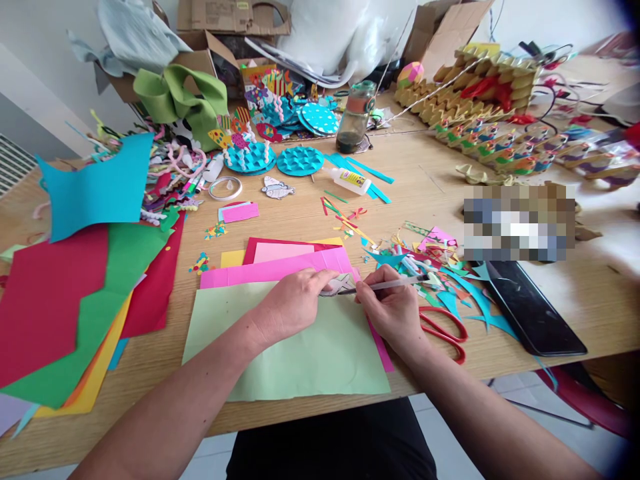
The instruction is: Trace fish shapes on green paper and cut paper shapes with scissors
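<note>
Green sheet overhanging table edge, scissors beside

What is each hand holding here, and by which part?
The right hand grips a pen near its tip end. The left hand pins a small paper cutout by its left edge against the green sheet.

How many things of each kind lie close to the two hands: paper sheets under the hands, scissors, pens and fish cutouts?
Paper sheets, light green and pink: 2
Red scissors: 1
Pen, in the right hand: 1
Fish cutout, under the left hand: 1
Total: 5
</note>
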A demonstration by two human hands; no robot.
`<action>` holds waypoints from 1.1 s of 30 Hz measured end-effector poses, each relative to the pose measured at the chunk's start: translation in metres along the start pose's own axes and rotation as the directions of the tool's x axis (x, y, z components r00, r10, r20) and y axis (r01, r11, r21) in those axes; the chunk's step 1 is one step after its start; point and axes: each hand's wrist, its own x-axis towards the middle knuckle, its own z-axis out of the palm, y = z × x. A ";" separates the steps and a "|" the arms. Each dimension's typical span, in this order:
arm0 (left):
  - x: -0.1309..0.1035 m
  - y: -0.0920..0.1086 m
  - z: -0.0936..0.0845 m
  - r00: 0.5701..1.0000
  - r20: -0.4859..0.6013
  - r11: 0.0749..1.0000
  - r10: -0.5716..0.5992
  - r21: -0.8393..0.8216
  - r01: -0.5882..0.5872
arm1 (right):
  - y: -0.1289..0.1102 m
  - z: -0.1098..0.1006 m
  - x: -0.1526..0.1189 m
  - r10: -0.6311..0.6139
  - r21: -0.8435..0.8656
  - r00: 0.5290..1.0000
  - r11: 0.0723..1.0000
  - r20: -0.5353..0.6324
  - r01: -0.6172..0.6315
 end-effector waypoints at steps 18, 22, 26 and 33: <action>0.001 -0.002 0.002 0.989 -0.147 0.959 -0.010 -0.282 -0.032 | 0.011 -0.008 0.010 -0.393 -0.338 0.878 0.816 0.272 0.470; 0.001 0.001 -0.007 0.975 -0.215 0.948 -0.053 -0.319 -0.019 | 0.009 -0.008 0.009 -0.387 -0.374 0.874 0.795 0.296 0.478; 0.002 0.004 -0.022 0.967 -0.228 0.951 -0.112 -0.308 0.038 | 0.007 -0.009 0.008 -0.407 -0.413 0.857 0.754 0.315 0.510; -0.013 0.014 -0.039 0.970 -0.193 0.984 -0.149 -0.127 0.126 | 0.009 -0.010 0.008 -0.414 -0.410 0.847 0.746 0.334 0.526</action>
